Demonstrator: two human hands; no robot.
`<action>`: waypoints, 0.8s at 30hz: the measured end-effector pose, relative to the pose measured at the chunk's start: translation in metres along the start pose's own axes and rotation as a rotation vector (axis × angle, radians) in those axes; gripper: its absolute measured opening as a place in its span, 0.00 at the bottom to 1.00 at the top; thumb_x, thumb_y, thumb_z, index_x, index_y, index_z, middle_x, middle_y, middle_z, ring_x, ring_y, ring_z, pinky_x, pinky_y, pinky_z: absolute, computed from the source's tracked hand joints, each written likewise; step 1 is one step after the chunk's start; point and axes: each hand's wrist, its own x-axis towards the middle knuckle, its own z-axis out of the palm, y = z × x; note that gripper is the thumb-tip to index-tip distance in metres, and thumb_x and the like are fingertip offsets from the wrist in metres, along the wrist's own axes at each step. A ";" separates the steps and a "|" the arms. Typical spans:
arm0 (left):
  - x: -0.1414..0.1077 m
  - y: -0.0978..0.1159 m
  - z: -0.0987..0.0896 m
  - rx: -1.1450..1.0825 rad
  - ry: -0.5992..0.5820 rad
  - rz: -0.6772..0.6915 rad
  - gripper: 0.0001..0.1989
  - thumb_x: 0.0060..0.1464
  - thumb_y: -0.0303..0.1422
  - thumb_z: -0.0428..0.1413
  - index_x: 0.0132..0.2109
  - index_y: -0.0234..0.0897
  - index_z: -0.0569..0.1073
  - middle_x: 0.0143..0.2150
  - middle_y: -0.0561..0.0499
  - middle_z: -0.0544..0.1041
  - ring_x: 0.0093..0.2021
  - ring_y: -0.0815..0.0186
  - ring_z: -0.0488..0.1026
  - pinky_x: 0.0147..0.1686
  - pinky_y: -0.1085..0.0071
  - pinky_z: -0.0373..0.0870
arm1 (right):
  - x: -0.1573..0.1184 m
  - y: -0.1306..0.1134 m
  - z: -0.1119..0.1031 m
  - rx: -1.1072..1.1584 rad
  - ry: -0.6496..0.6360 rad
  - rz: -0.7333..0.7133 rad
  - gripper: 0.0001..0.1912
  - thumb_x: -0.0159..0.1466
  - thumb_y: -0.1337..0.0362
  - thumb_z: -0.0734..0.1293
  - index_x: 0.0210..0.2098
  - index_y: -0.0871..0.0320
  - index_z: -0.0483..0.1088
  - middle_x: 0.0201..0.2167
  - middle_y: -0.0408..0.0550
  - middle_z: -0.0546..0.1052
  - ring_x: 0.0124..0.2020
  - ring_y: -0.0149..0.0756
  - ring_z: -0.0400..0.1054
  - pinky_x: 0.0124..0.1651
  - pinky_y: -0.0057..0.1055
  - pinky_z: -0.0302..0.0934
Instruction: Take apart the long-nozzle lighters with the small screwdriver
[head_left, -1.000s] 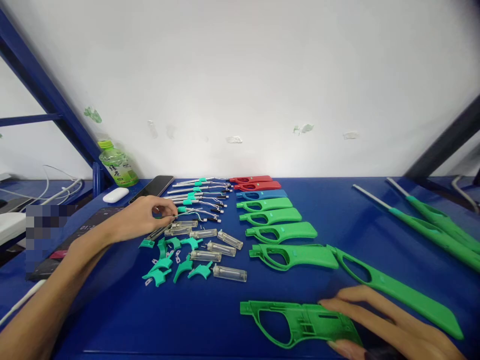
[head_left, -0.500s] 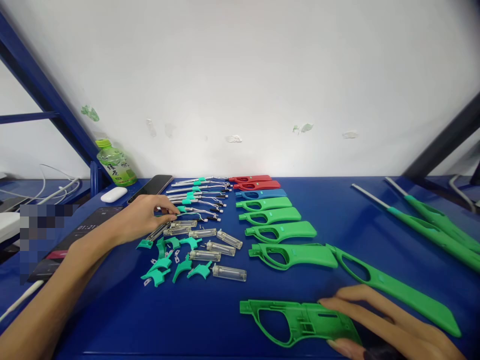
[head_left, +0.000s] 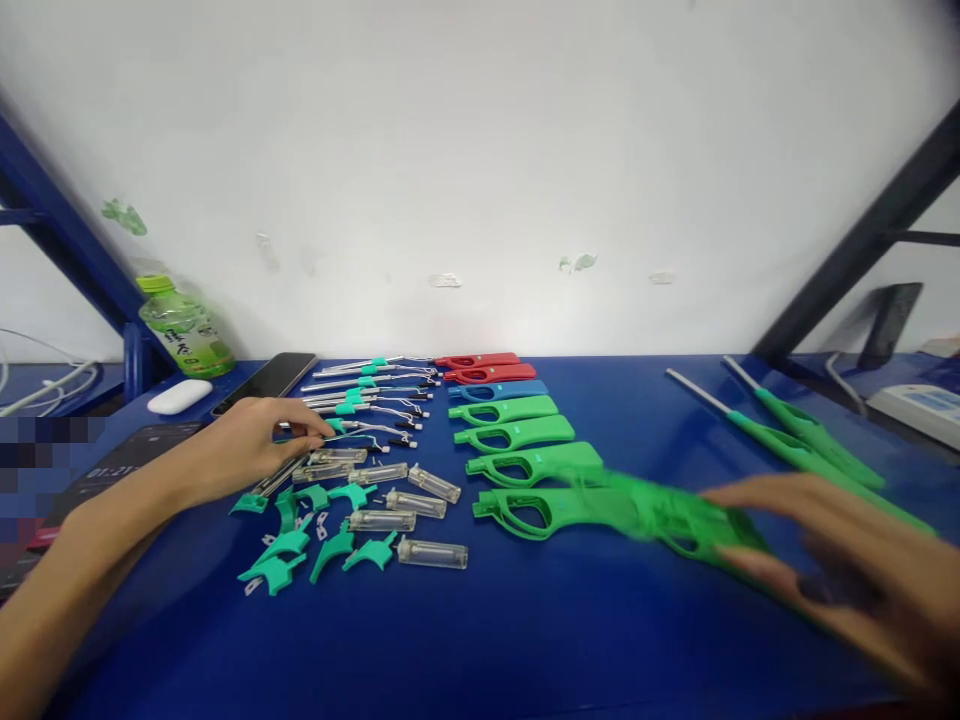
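My left hand (head_left: 262,440) is closed in a pinch on a wired metal lighter tube; its thin wire (head_left: 364,437) comes out by my fingertips. Beyond it lie several more wired metal tubes (head_left: 337,398) with teal collars. Close below are clear lighter fuel tanks (head_left: 379,474) and teal triggers (head_left: 289,540). At the right, my right hand (head_left: 832,560) grips a green lighter shell half (head_left: 675,510), smeared by motion. This half is above another green shell half (head_left: 765,575) on the table, largely covered by it and the hand.
A column of shell halves in red, blue and green (head_left: 525,462) runs down the middle of the blue table (head_left: 480,640). Two long green lighters (head_left: 787,445) lie at the right. Phones (head_left: 270,380), a white case (head_left: 180,396) and a bottle (head_left: 187,330) stand at the left.
My right hand has lifted the green lighter shell half from the front and carried it back, over the other shell halves. The left hand stays pinched at the tubes. The view has turned slightly right.
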 end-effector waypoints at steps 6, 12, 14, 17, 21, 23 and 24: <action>0.003 -0.010 0.006 -0.021 0.070 -0.026 0.18 0.69 0.48 0.59 0.52 0.37 0.78 0.52 0.46 0.80 0.50 0.59 0.79 0.53 0.55 0.77 | 0.121 0.068 -0.004 -0.210 -0.106 -0.062 0.19 0.73 0.48 0.68 0.55 0.53 0.75 0.53 0.53 0.80 0.48 0.46 0.78 0.51 0.46 0.75; -0.001 -0.007 0.004 -0.037 0.148 -0.034 0.29 0.67 0.60 0.51 0.49 0.39 0.80 0.49 0.46 0.82 0.45 0.59 0.78 0.48 0.58 0.75 | 0.217 0.091 0.054 -0.262 -0.246 -0.072 0.19 0.74 0.55 0.70 0.60 0.55 0.73 0.59 0.53 0.76 0.53 0.43 0.76 0.54 0.47 0.74; -0.002 -0.003 0.003 -0.033 0.163 -0.040 0.31 0.64 0.63 0.49 0.46 0.42 0.82 0.48 0.47 0.84 0.44 0.57 0.78 0.46 0.60 0.74 | 0.232 0.087 0.065 -0.258 -0.248 -0.084 0.19 0.73 0.55 0.70 0.60 0.55 0.73 0.60 0.54 0.76 0.53 0.44 0.76 0.55 0.48 0.74; -0.003 0.004 0.000 -0.029 0.184 -0.055 0.30 0.62 0.61 0.48 0.43 0.45 0.84 0.47 0.48 0.86 0.45 0.53 0.79 0.44 0.62 0.72 | 0.236 0.079 0.064 -0.250 -0.217 -0.077 0.21 0.73 0.55 0.70 0.62 0.56 0.72 0.61 0.54 0.76 0.54 0.45 0.75 0.55 0.49 0.74; -0.006 0.011 -0.004 -0.027 0.204 -0.065 0.28 0.61 0.59 0.49 0.43 0.44 0.84 0.47 0.48 0.86 0.44 0.52 0.79 0.43 0.63 0.72 | 0.198 0.069 0.031 -0.241 -0.187 -0.025 0.18 0.74 0.54 0.69 0.59 0.55 0.73 0.59 0.53 0.77 0.53 0.43 0.75 0.55 0.47 0.73; -0.007 0.012 -0.005 -0.024 0.218 -0.076 0.28 0.61 0.58 0.50 0.43 0.44 0.84 0.46 0.49 0.86 0.45 0.52 0.80 0.44 0.63 0.71 | 0.159 0.063 0.010 -0.215 -0.228 -0.017 0.18 0.73 0.50 0.68 0.53 0.56 0.76 0.53 0.51 0.80 0.49 0.42 0.76 0.54 0.47 0.72; -0.007 0.013 -0.006 -0.023 0.223 -0.080 0.27 0.61 0.58 0.50 0.42 0.44 0.84 0.46 0.49 0.86 0.45 0.52 0.80 0.45 0.64 0.71 | 0.136 0.059 0.000 -0.190 -0.254 -0.017 0.20 0.72 0.45 0.68 0.48 0.54 0.80 0.47 0.51 0.81 0.46 0.45 0.77 0.52 0.46 0.72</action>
